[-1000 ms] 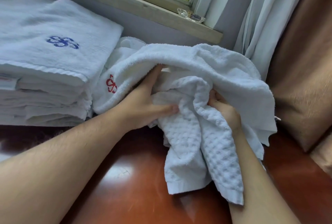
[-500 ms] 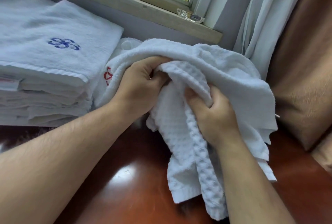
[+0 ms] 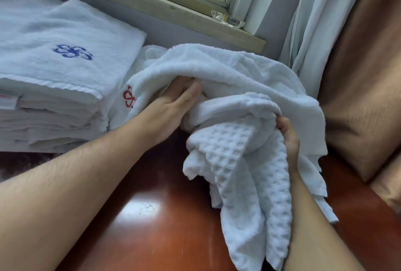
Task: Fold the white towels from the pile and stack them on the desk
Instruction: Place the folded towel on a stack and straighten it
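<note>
White towels: one folded stack (image 3: pixel 54 88), blue emblem uppermost, stands on the desk (image 3: pixel 152 227) at left; a loose pile (image 3: pixel 217 68) lies beside it under the window sill (image 3: pixel 173 16). Waffle-weave towel (image 3: pixel 249 183), unfolded, hangs bunched from the pile; right hand (image 3: pixel 288 138) grips it, left hand (image 3: pixel 173 105) reaches in with fingers straight, grasping nothing visible. Judged partly done: this towel and the pile remain.

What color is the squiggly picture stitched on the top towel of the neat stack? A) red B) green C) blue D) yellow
C: the stitched mark on the top of the folded stack is blue; the red mark is on a loose towel in the pile beside it.
</note>
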Motion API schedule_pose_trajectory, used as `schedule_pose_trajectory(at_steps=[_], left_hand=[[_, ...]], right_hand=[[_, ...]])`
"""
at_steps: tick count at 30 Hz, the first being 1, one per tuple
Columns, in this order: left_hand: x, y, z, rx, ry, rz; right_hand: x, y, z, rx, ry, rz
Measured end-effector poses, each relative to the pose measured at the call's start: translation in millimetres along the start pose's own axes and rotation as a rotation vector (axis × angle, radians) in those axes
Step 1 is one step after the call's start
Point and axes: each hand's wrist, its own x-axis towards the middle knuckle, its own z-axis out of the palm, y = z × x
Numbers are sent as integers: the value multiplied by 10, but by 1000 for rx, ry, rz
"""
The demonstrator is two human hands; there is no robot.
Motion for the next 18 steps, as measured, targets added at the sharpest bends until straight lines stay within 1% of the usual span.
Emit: schedule_pose_trajectory(at_steps=[2, 3, 4, 5, 6, 8, 9, 10, 11, 12, 13, 14, 15, 17, 18], left_hand=[[44, -8, -26, 19, 6, -47], [71, -27, -51, 20, 22, -56], [97, -44, -78, 35, 29, -64], [119, -60, -105, 56, 29, -81], [132, -76, -126, 65, 28, -107], [136, -87, -155, 58, 27, -161], [138, -95, -167, 61, 25, -180], [144, -105, -175, 64, 20, -189], [151, -115, -179, 70, 15, -195], [158, -127, -179, 84, 11, -194], [159, -141, -183, 109, 4, -187], [155, -157, -185, 139, -12, -181], [147, -167, -183, 163, -35, -189], [129, -193, -190, 185, -75, -246], [124, -202, -201, 191, -77, -274]], right_hand=[[3, -16, -14, -38, -43, 53], [-12, -36, -3, -65, -87, 108], [-32, -50, 5, -56, -167, 161], [-56, -54, 42, -62, -226, 183], [-66, -58, 64, -100, -242, 168], [-71, -66, 101, -196, -183, 126], [-90, -75, 119, -246, -161, 73], [-106, -65, 127, -315, -125, -37], [-141, -58, 169, -324, -63, -84], [-88, -61, 104, -383, -5, -82], [-55, -85, 64, -383, 49, -52], [-39, -115, 41, -458, 135, -109], [-31, -130, 28, -573, 161, -108], [-26, -174, 16, -655, 288, -102], [-16, -153, 57, -724, 317, -35]])
